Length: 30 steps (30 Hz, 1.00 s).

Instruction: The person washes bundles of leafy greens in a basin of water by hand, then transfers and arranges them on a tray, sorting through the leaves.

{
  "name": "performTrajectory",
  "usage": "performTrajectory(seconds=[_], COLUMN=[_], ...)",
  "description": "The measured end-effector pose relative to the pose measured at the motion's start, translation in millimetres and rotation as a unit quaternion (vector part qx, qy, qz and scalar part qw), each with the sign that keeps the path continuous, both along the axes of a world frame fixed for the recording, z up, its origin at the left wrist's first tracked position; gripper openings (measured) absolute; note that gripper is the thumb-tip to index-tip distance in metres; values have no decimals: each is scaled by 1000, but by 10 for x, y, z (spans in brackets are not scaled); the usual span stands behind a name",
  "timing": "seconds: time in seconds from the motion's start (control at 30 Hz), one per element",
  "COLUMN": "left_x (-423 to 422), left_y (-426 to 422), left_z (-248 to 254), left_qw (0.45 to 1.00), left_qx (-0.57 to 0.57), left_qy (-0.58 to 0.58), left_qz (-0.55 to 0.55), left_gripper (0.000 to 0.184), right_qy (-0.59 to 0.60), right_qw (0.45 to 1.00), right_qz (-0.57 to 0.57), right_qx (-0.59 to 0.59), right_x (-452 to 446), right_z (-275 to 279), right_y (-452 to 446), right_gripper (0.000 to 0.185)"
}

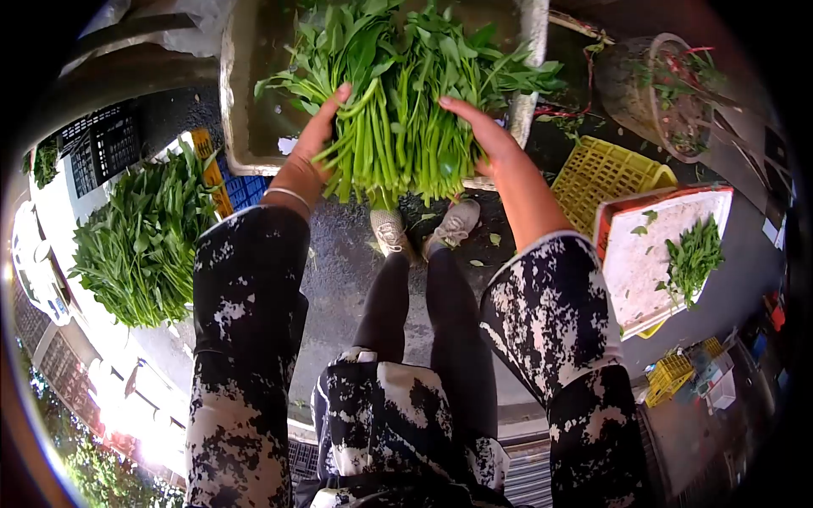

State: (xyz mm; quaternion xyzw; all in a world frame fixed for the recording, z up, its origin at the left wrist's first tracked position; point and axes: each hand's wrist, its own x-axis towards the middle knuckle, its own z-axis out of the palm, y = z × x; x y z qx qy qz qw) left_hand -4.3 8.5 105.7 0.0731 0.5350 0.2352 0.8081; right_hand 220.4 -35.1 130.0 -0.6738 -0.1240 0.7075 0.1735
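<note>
A wide bundle of water spinach (398,127) spans the space between my two hands, leaves toward the far side and cut stem ends toward my body. My left hand (315,146) grips its left side, thumb on top, with the other fingers hidden beneath the stems. On the opposite side my right hand (491,140) holds it the same way, thumb lying over the stems. Beneath and beyond the bundle is a white-rimmed basin (239,110) with murky water in it.
To the left lies a big pile of leafy greens (140,241), near a blue crate (246,188). On the right stand a yellow crate (593,173), a white foam box lid (631,271) bearing a small bunch of greens (694,258), and a bucket (631,89) with plant scraps.
</note>
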Motion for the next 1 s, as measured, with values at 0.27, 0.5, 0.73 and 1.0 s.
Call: performTrajectory(seconds=[0.27,0.5,0.73,1.0], left_x=[-154,-233,-114,24], left_y=[399,539,528,333], left_z=[-1028,-1583,-1801,-1584], left_qw=[982,946,931,909], left_qx=[-25,-15,-42,-62], left_qy=[177,282,304,398], left_qz=[-69,-159,-197,-112], left_gripper=[50,86,87,108], right_qy=[-9,7,3,14], right_qw=[999,1000,1000,996], right_qz=[33,26,14,70], right_qx=[-24,-13,-7,-47], right_x=[-274,-276,-336,-223], right_z=[-1292,-1766,-1914,-1926], right_y=[383,538,434,290], right_gripper=[95,93,79,77])
